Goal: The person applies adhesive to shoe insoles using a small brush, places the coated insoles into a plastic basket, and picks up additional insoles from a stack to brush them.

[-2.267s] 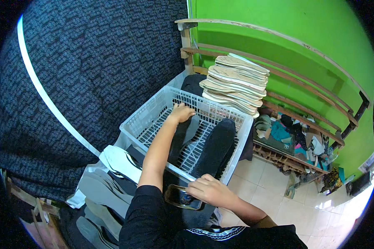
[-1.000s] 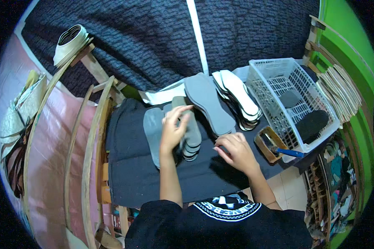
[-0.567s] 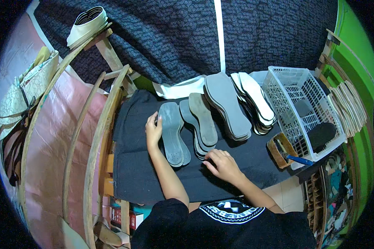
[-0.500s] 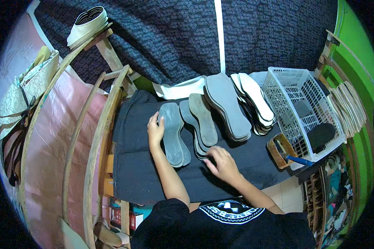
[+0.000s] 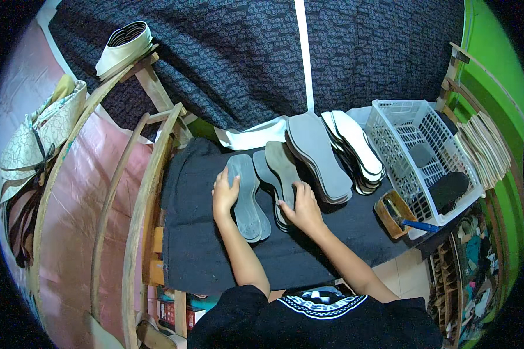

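Thumb on top and fingertips along the upper left edge, my left hand point(image 5: 224, 196) rests on a small stack of grey shoe soles point(image 5: 247, 200) at the left of the dark cloth. The thumb is apart from the fingers, so it is open. My right hand point(image 5: 305, 210) is closed about the near end of a brownish-grey sole point(image 5: 279, 161), thumb on its left side and fingers on its right. This sole lies on top of a stack of darker grey soles point(image 5: 261, 161), partly hidden under it.
To the right lie a stack of larger grey soles point(image 5: 317, 157) and white-topped soles point(image 5: 355, 139). Beyond are a white plastic crate point(image 5: 384, 119), a small tan box point(image 5: 384, 218) and a blue-handled tool point(image 5: 420, 225). A wooden rack point(image 5: 138, 227) borders the left side.
My right hand has moved up and left from the near end of the soles onto the brownish-grey sole. My left hand stays on its grey soles, with its thumb shifted over the top.
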A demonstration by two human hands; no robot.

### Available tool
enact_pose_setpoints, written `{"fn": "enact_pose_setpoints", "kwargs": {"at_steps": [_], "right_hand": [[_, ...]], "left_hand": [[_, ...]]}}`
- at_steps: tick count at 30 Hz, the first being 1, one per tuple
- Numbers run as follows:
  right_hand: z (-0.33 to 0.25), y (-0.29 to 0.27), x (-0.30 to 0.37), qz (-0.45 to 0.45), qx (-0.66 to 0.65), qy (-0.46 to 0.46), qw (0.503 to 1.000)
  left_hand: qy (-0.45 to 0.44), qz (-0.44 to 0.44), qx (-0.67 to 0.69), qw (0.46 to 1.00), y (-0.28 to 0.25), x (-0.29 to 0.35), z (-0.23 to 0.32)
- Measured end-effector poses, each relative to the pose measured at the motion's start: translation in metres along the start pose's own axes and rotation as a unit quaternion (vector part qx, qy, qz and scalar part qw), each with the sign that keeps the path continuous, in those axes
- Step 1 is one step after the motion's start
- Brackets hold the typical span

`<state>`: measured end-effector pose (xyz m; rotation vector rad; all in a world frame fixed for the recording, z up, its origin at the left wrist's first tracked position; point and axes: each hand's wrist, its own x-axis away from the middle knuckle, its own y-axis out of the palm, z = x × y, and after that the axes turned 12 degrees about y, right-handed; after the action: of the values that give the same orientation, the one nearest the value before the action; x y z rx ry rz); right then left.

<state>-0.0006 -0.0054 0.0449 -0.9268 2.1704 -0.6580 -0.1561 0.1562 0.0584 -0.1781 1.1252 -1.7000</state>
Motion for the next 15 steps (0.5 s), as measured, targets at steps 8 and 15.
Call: {"fn": "enact_pose_setpoints", "kwargs": {"at_steps": [8,15], "right_hand": [[-0.002,-0.02,0.006,0.006,-0.095,0.021,0.995],[-0.01,-0.045,0.04,0.016,-0.147,-0.01,0.989]], "left_hand": [[0.011,-0.006,-0.018,1.0,-0.007,-0.001,0.03],[0.024,0.03,0.198,0.979,0.023,-0.014,0.047]]}}
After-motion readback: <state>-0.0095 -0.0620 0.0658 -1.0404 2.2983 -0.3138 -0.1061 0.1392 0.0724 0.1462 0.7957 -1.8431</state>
